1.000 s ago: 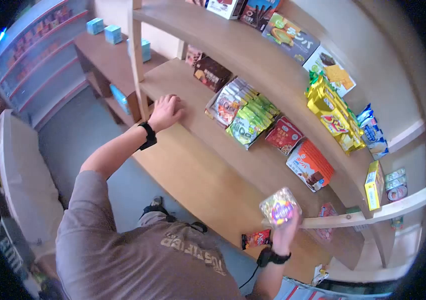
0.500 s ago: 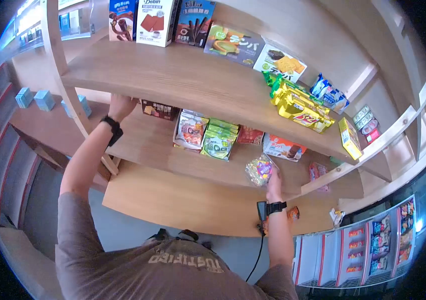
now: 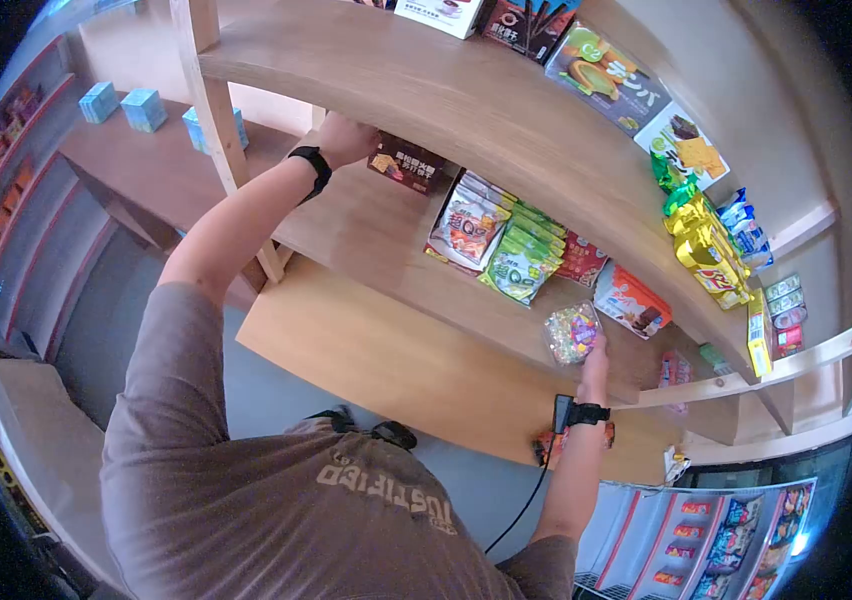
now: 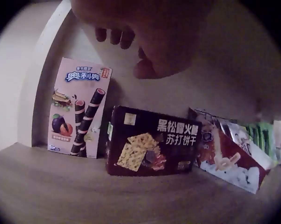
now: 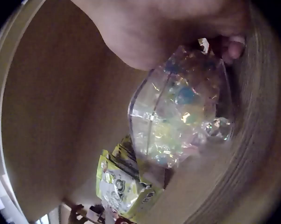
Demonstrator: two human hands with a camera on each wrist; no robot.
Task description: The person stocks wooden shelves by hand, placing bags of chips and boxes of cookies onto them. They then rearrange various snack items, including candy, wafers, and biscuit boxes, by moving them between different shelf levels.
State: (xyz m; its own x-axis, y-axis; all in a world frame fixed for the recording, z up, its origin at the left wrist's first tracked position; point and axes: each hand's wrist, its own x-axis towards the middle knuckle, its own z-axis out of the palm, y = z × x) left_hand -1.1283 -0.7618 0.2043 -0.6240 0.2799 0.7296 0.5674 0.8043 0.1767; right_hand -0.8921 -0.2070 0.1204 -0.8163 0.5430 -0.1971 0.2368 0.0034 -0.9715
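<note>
My right hand (image 3: pixel 594 365) grips a clear bag of wrapped candies (image 3: pixel 571 333) with a purple label, held at the front of the lower shelf (image 3: pixel 376 235). In the right wrist view the shiny multicoloured candies show through the bag (image 5: pixel 178 112). My left hand (image 3: pixel 349 138) reaches under the upper shelf with nothing in its grasp. The left wrist view has its loosely bent fingers (image 4: pixel 115 37) above a pink wafer-roll box (image 4: pixel 80 107) and a dark brown cracker box (image 4: pixel 152 142), both standing on the shelf.
Green and white snack bags (image 3: pixel 521 260) stand in a box mid-shelf, beside an orange biscuit box (image 3: pixel 633 300). The upper shelf (image 3: pixel 396 90) overhangs them, bearing boxes and yellow packs (image 3: pixel 706 250). A wooden post (image 3: pixel 216 110) rises at left; a red snack packet lies below my right wrist.
My left hand has gone from the lower shelf's front edge to beneath the upper shelf. The right hand has brought the candy bag up to the lower shelf. The head view has swung.
</note>
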